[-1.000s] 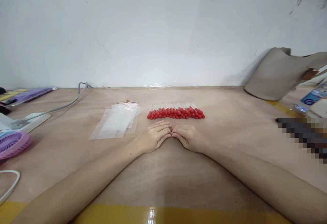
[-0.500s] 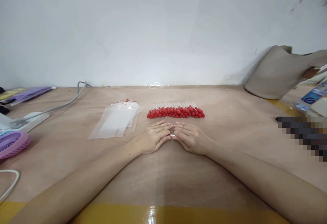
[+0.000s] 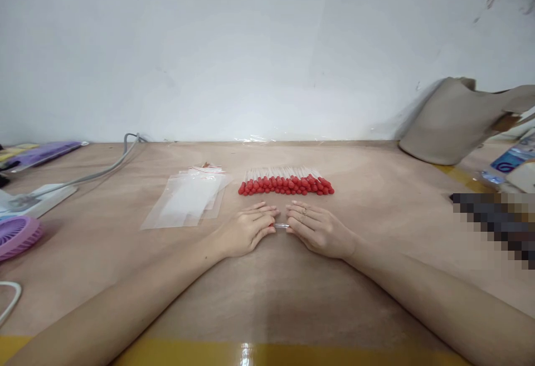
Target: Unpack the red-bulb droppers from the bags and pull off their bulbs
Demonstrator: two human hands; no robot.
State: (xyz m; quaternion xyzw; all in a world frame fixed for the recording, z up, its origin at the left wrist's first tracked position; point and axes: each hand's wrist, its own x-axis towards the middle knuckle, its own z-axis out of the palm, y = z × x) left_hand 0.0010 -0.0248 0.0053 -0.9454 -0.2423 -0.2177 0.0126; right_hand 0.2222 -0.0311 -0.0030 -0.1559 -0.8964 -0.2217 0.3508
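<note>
A thin clear stick (image 3: 281,225) lies level between my two hands, with a trace of red at its left end. My left hand (image 3: 249,229) pinches the left end between thumb and fingers. On the other end, my right hand (image 3: 320,229) has its thumb and fingers closed in the same way. A short middle length shows in the gap; both ends are hidden by the fingers. Just beyond my hands, several red-tipped sticks (image 3: 288,184) lie side by side in a row, red ends toward me and pale stems toward the wall.
Clear zip bags (image 3: 181,199) lie overlapped left of the row. Farther left are a grey cable (image 3: 100,174), a power strip (image 3: 54,196) and a purple fan (image 3: 20,237). A grey container (image 3: 438,123) leans at the back right, near a plastic bottle (image 3: 507,160).
My hands have moved slightly apart, so a longer stretch of the clear stick shows between them. The camera view has shifted a little; the row and bags lie as before.
</note>
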